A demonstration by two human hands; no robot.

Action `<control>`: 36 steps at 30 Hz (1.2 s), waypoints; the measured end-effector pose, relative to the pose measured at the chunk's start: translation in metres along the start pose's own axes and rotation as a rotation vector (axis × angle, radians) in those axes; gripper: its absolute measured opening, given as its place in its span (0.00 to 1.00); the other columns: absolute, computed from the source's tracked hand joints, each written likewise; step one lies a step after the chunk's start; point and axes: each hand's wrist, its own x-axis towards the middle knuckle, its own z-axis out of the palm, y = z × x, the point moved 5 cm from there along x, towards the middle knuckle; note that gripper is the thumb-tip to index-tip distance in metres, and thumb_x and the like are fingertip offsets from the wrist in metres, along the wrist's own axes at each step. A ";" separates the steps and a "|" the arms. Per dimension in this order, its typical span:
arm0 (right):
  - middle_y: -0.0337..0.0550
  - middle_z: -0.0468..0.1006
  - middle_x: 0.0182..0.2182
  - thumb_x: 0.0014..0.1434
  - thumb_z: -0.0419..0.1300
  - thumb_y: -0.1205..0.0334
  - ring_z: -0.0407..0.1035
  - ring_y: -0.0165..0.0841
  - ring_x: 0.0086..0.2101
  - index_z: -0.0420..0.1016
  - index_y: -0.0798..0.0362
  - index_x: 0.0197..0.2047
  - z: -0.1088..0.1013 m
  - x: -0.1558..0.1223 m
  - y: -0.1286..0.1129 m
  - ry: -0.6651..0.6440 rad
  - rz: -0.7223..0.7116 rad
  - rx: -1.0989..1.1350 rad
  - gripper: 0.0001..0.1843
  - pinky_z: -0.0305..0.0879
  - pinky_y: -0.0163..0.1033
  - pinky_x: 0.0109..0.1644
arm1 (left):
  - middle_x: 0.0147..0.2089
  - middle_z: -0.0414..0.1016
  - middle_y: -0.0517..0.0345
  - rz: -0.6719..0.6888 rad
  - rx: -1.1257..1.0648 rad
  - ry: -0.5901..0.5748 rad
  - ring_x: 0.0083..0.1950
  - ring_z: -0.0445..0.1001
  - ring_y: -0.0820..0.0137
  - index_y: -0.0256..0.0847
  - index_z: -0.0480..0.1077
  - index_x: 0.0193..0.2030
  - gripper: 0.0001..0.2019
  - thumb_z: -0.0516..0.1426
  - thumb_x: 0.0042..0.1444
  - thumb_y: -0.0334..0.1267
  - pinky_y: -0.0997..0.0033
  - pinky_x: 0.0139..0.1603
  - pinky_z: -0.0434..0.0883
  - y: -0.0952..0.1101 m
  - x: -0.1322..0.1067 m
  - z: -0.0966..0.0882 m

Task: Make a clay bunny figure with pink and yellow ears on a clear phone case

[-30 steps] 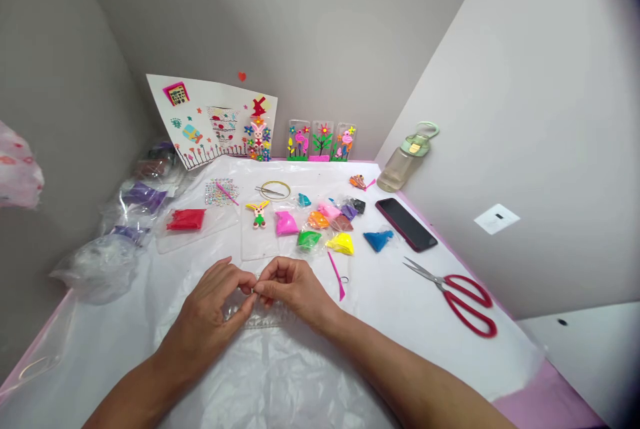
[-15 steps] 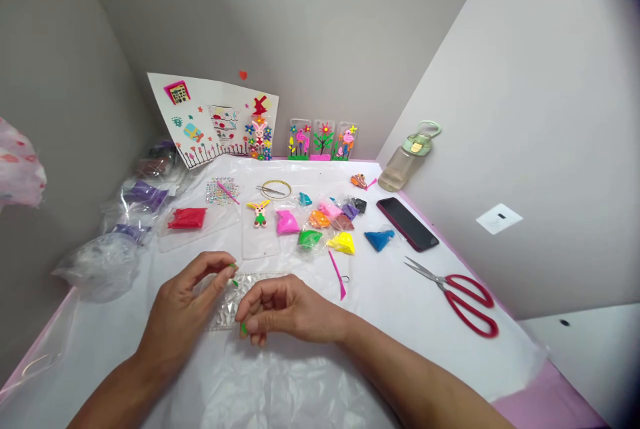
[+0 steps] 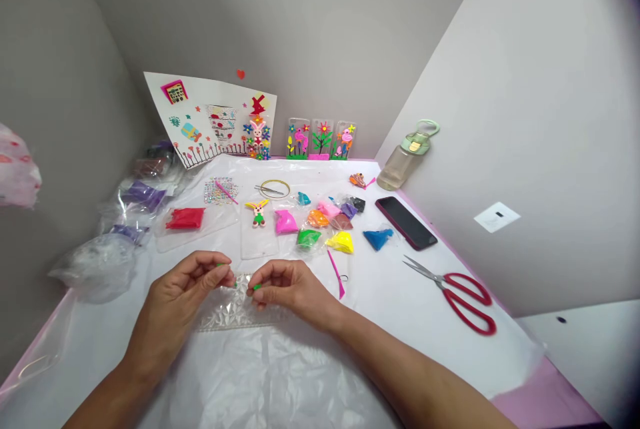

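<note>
My left hand (image 3: 185, 296) is closed in a pinch, with small bits of green modelling clay (image 3: 219, 265) showing at its thumb and fingertips. Opposite it, my right hand (image 3: 295, 292) pinches another small green piece (image 3: 257, 287); the fingertips of both hands are close but apart. Beneath them lies a clear textured plastic sheet (image 3: 235, 312). Just beyond, a clear phone case (image 3: 260, 246) carries a clay rabbit (image 3: 257, 214) with yellow ears and green clothes. A packet of green clay (image 3: 309, 238) lies to its right.
Several clay packets, among them yellow (image 3: 341, 242) and blue (image 3: 379, 238), lie past my right hand. Red-handled scissors (image 3: 467, 299), a phone (image 3: 407, 222) and a bottle (image 3: 405, 159) are at the right. Red clay (image 3: 185, 218) and plastic bags (image 3: 100, 266) are at the left.
My right hand has moved up and away from me, bringing its green piece level with my left fingertips. The left hand has shifted slightly left.
</note>
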 end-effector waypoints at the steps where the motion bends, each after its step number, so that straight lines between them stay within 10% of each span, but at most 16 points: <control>1: 0.36 0.78 0.27 0.47 0.75 0.54 0.70 0.26 0.26 0.79 0.56 0.35 0.000 0.000 0.000 -0.004 0.005 0.008 0.17 0.66 0.33 0.35 | 0.32 0.79 0.65 0.022 -0.006 0.007 0.39 0.77 0.68 0.50 0.74 0.38 0.17 0.63 0.54 0.59 0.74 0.44 0.70 0.001 0.000 -0.001; 7: 0.37 0.77 0.25 0.52 0.71 0.43 0.67 0.25 0.22 0.75 0.56 0.33 -0.003 0.002 0.002 0.006 0.002 -0.013 0.23 0.63 0.33 0.28 | 0.22 0.64 0.66 0.104 0.010 -0.025 0.29 0.68 0.70 0.45 0.63 0.22 0.24 0.54 0.64 0.57 0.73 0.36 0.68 0.006 -0.002 -0.002; 15: 0.35 0.75 0.28 0.48 0.74 0.53 0.67 0.25 0.28 0.80 0.55 0.39 -0.007 0.002 0.000 0.048 -0.057 -0.062 0.18 0.62 0.34 0.37 | 0.39 0.82 0.61 0.051 0.084 0.035 0.41 0.78 0.63 0.48 0.78 0.41 0.18 0.64 0.51 0.57 0.71 0.39 0.72 0.008 0.000 -0.002; 26: 0.33 0.71 0.21 0.52 0.69 0.40 0.62 0.23 0.21 0.76 0.56 0.32 -0.008 0.001 -0.003 0.065 -0.038 -0.108 0.24 0.58 0.32 0.27 | 0.26 0.74 0.63 0.107 0.388 0.099 0.33 0.73 0.66 0.45 0.61 0.22 0.27 0.51 0.61 0.64 0.70 0.30 0.64 0.011 -0.004 -0.009; 36: 0.33 0.71 0.22 0.52 0.69 0.42 0.62 0.24 0.22 0.75 0.55 0.32 -0.012 0.003 0.001 0.070 -0.034 -0.123 0.23 0.58 0.33 0.28 | 0.44 0.82 0.64 0.257 0.394 -0.075 0.47 0.80 0.61 0.54 0.78 0.39 0.15 0.58 0.57 0.58 0.71 0.47 0.72 0.004 -0.002 -0.010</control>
